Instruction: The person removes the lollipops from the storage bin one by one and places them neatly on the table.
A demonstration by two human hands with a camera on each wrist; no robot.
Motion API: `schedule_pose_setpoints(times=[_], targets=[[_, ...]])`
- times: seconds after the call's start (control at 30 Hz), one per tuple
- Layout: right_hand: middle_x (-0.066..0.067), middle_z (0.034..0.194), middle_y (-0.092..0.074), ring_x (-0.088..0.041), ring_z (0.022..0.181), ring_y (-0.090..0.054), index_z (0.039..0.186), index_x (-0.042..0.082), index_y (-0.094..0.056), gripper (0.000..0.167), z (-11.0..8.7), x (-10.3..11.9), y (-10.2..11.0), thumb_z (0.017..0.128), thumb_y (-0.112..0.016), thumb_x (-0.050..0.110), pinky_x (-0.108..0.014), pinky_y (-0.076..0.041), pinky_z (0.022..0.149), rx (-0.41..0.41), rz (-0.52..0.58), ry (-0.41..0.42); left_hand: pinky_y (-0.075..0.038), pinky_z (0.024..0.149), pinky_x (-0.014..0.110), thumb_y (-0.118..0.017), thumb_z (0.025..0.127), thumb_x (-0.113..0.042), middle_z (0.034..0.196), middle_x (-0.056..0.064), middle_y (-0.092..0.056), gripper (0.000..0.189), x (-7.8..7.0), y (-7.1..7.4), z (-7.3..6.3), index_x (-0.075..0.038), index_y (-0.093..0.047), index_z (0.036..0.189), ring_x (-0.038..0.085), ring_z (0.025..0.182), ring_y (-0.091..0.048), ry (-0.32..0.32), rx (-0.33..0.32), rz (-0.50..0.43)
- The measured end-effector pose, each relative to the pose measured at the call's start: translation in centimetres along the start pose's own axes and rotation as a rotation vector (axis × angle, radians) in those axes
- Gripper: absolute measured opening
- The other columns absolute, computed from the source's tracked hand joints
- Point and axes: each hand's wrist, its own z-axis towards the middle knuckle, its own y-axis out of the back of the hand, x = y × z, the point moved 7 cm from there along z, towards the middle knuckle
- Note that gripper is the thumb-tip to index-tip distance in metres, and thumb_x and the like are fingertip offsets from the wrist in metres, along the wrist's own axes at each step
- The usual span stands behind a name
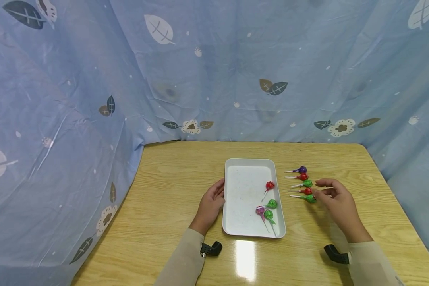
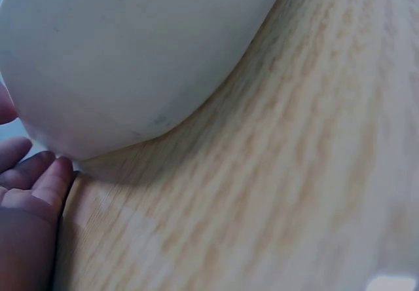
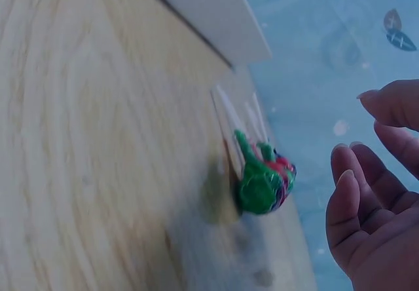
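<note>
Worktop (image 1: 171, 178) with a yellow-brown wood-grain surface; its far right corner is rounded. Blue curtain (image 1: 214, 59) encloses the far, left and right sides, hanging in soft folds and wrinkles, and borders the worktop's far edge. Its print includes a large white leaf (image 1: 159, 29), a paired brown and grey leaf motif (image 1: 278, 88), a white flower with a brown centre (image 1: 191, 126), and small pale spots. A bright white reflection (image 1: 245, 258) lies on the near part of the worktop. In the right wrist view, the curtain appears paler and blurred.
</note>
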Motion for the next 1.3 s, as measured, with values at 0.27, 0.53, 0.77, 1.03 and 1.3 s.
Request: schedule_pose_setpoints(times=[0.27,0.53,0.77,1.03,1.3], targets=[[-0.016,0.133,-0.058,-0.009,0.098,-0.062,0.14,-0.004,-0.06,0.041,0.2,1.2,-1.4,0.108,-0.072,0.019,-0.027,-0.058,0.067,0.016,0.027,0.011,-0.043,0.119,0.036,-0.046,0.097,0.012,0.167,0.017,-0.044,0.072,0.1,0.0,-0.1,0.001,-0.038,0.167,0.029,0.152,-0.045,0.003,0.0,0.004],[-0.016,0.13,-0.062,-0.008,0.096,-0.064,0.132,-0.005,-0.063,0.033,0.4,2.7,-3.0,0.107,-0.073,0.013,-0.02,-0.056,0.071,0.018,0.036,0.079,-0.043,0.119,0.036,-0.046,0.097,0.012,0.167,0.017,-0.044,0.072,0.1,0.0,-0.1,0.0,-0.038,0.167,0.029,0.152,-0.044,0.002,0.0,0.017],[-0.018,0.128,-0.065,-0.011,0.094,-0.064,0.131,-0.004,-0.065,0.031,0.5,3.1,-4.7,0.104,-0.074,0.008,-0.02,-0.056,0.07,0.043,0.046,0.083,-0.043,0.119,0.036,-0.046,0.097,0.013,0.166,0.016,-0.045,0.072,0.2,0.1,0.0,0.0,-0.038,0.167,0.028,0.151,-0.045,0.002,0.002,0.017],[-0.02,0.128,-0.066,-0.014,0.095,-0.064,0.132,-0.003,-0.065,0.031,0.6,3.9,-6.0,0.104,-0.074,0.005,-0.019,-0.055,0.076,0.073,0.06,0.109,-0.043,0.119,0.036,-0.046,0.096,0.013,0.166,0.016,-0.045,0.072,0.3,0.1,0.0,0.001,-0.039,0.166,0.029,0.151,-0.045,-0.003,0.001,0.009],[-0.024,0.126,-0.067,-0.018,0.096,-0.064,0.13,-0.006,-0.065,0.029,0.8,5.2,-7.4,0.104,-0.073,0.003,-0.02,-0.056,0.078,0.115,0.085,0.13,-0.044,0.118,0.036,-0.047,0.097,0.013,0.166,0.016,-0.045,0.071,0.2,0.1,0.0,0.0,-0.039,0.167,0.028,0.15,-0.047,-0.001,-0.004,0.023]])
